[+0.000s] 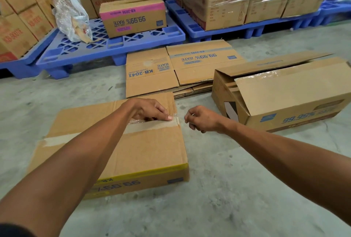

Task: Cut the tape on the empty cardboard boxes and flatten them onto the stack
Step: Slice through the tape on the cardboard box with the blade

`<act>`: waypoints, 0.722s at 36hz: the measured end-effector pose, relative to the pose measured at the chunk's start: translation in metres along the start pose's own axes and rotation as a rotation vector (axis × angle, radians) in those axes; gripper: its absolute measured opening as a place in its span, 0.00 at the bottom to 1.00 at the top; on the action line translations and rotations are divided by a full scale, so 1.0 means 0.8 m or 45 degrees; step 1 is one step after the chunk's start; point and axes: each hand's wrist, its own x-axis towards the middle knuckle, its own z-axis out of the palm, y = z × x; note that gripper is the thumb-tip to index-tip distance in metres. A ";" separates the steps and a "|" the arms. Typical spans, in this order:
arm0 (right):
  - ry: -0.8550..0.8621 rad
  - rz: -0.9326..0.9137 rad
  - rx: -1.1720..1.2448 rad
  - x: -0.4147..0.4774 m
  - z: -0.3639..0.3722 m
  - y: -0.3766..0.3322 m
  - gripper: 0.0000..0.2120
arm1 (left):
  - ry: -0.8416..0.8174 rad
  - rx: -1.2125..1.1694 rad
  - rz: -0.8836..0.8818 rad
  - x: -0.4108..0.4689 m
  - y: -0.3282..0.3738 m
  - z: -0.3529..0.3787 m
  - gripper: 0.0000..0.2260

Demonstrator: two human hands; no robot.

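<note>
Left hand [150, 110] touches box tape [152, 125]; concrete floor [218, 189], blue pallets [117, 45].

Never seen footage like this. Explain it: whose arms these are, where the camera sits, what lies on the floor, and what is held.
No machine: a person's bare arms, filmed by one wide-angle camera worn on their head, looking down. On the concrete floor lies a closed cardboard box; the left hand pinches the tape on its seam. The right hand is curled beside it; whether it holds anything is too small to tell. Beyond lie a stack of flattened boxes, an open box at right, and blue pallets.
</note>
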 end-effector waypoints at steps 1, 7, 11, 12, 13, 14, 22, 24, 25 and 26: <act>-0.006 0.001 0.005 0.003 0.003 -0.002 0.13 | 0.001 -0.035 -0.003 -0.001 -0.003 -0.001 0.15; 0.002 -0.011 0.023 0.011 0.017 -0.008 0.13 | 0.111 0.016 0.097 0.003 -0.011 0.008 0.16; -0.059 0.031 -0.041 0.010 0.020 -0.015 0.13 | 0.106 0.026 0.119 0.002 -0.013 0.006 0.15; -0.099 0.051 -0.059 0.009 0.019 -0.015 0.14 | 0.112 0.040 0.118 0.002 -0.013 0.007 0.15; -0.156 0.070 -0.070 0.006 0.018 -0.015 0.14 | 0.114 0.043 0.117 0.002 -0.012 0.008 0.14; -0.224 0.087 -0.075 0.003 0.016 -0.013 0.14 | 0.111 0.041 0.116 0.002 -0.012 0.009 0.14; -0.470 0.121 -0.066 -0.035 -0.011 0.010 0.11 | 0.077 0.240 0.231 -0.012 -0.013 0.015 0.11; -0.440 0.203 -0.051 -0.047 -0.021 0.026 0.10 | 0.096 0.251 0.301 -0.014 -0.019 0.025 0.10; -0.427 0.253 -0.051 -0.055 -0.025 0.036 0.09 | 0.123 0.224 0.341 -0.015 -0.021 0.031 0.10; -0.419 0.296 -0.047 -0.061 -0.027 0.045 0.09 | 0.153 0.177 0.379 -0.016 -0.025 0.033 0.11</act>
